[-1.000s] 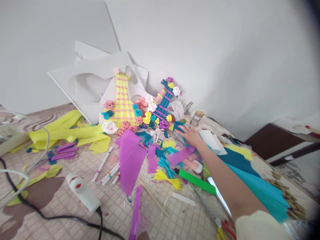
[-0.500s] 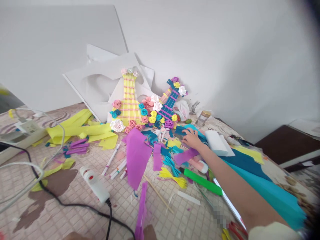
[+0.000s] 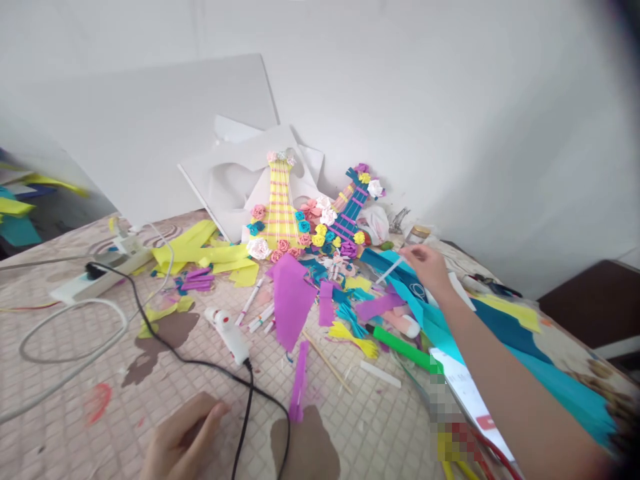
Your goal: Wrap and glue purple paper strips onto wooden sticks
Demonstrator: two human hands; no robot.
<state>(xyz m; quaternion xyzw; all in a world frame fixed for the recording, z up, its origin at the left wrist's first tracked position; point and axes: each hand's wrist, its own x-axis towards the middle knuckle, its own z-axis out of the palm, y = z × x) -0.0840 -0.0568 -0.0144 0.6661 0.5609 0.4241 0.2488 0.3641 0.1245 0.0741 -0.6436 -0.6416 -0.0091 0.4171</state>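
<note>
My right hand [image 3: 425,263] reaches out over the right of the table, its fingers pinched on the end of a thin white stick [image 3: 391,268] that points down to the left. Beneath it lie blue and turquoise crepe paper [image 3: 430,319] and a small coil of wire [image 3: 417,289]. At the near edge my left hand [image 3: 185,433] rests with curled fingers and nothing visible in them. It is nearest to the white glue gun [image 3: 229,335]. Purple crepe paper [image 3: 294,297] lies in the middle, with a wooden skewer [image 3: 327,362] beside it.
Yellow [image 3: 281,213] and blue [image 3: 350,213] paper guitars with paper flowers lean at the back. A power strip [image 3: 100,277] and cables lie left. Green marker [image 3: 407,349], phone [image 3: 473,393] and scissors [image 3: 493,450] are by my right forearm.
My right hand has lifted from the papers with the white stick in its fingers. My left hand has come further into view at the bottom. The view has shifted left.
</note>
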